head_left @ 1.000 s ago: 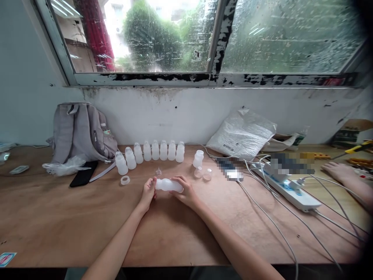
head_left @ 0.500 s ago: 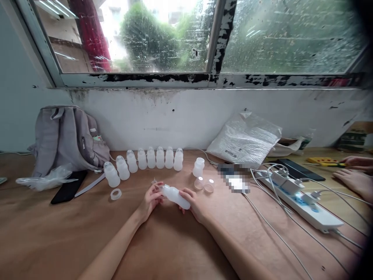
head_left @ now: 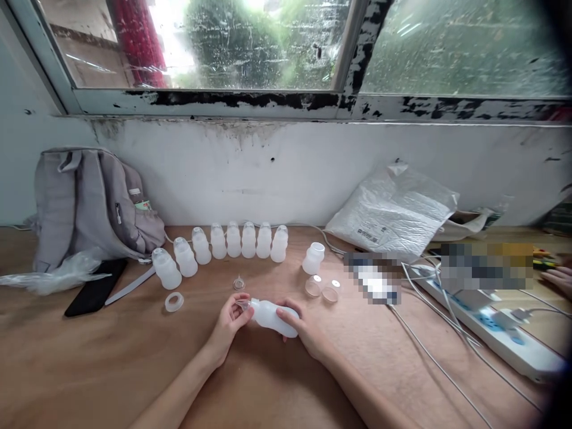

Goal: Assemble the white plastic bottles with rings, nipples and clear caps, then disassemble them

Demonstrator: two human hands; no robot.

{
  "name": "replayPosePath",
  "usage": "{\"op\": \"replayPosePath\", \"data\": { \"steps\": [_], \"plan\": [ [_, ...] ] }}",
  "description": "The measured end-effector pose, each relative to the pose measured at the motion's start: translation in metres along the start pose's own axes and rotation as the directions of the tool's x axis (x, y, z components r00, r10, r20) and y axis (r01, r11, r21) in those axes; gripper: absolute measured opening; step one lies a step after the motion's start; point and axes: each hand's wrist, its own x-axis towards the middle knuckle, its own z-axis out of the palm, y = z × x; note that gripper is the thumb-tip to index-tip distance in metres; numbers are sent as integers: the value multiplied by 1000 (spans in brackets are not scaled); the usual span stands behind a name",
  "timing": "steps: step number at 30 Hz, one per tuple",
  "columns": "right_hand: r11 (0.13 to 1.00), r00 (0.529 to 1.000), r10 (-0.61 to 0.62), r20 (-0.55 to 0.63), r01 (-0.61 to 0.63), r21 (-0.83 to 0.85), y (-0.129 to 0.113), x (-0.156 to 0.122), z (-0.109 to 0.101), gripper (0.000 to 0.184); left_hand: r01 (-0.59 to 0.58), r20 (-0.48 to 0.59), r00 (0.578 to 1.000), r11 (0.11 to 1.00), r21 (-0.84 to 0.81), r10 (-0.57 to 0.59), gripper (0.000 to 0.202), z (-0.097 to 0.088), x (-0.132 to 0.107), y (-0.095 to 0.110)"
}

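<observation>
A white, frosted baby bottle (head_left: pixel 270 319) lies sideways between my hands, neck to the left. My right hand (head_left: pixel 299 325) is wrapped round its base end. My left hand (head_left: pixel 235 319) is closed at the neck, gripping the clear teat end; its fingers partly hide this part. Just beyond my left hand, a clear teat (head_left: pixel 239 282) stands on the table. To the left lies a white ring collar (head_left: pixel 174 302). Two clear caps (head_left: pixel 313 286) rest right of my hands, in front of an open bottle (head_left: pixel 313 258) that stands upright.
Several capped bottles (head_left: pixel 233 240) stand in a curved row at the back. A grey backpack (head_left: pixel 89 202), plastic bag (head_left: pixel 71 271) and black phone-like slab (head_left: pixel 96 289) are left. A silver mailer (head_left: pixel 397 208), power strip (head_left: pixel 504 333) with cables and another person's hand (head_left: pixel 558 279) are right.
My left hand has shifted its grip at the bottle's neck, and a clear teat now stands apart on the table beyond it. The bottle is tilted less. The camera view has shifted slightly.
</observation>
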Motion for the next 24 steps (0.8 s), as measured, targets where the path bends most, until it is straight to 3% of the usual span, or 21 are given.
{"op": "replayPosePath", "data": {
  "steps": [4,8,11,16,20,24],
  "plan": [
    [1000,999,-6,-34,5,-22,0,-2,2,27,-29,64,997,997,-66,34,50,-1,0,1],
    [994,998,-39,-41,34,-105,2,-4,2,28,56,24,998,998,-7,-56,41,-2,2,-4],
    [956,985,-160,-70,137,-258,3,-6,3,25,71,31,997,997,27,-72,39,0,1,-8],
    [795,920,-392,-30,322,-514,3,-12,7,20,79,17,997,996,42,-79,39,6,-3,-4],
    [628,824,-565,36,459,-628,10,-15,10,26,64,0,998,995,79,-64,39,8,-6,0],
    [502,775,-622,109,502,-704,15,-14,11,41,42,-38,999,994,104,-38,38,8,-7,3]
  ]
}}
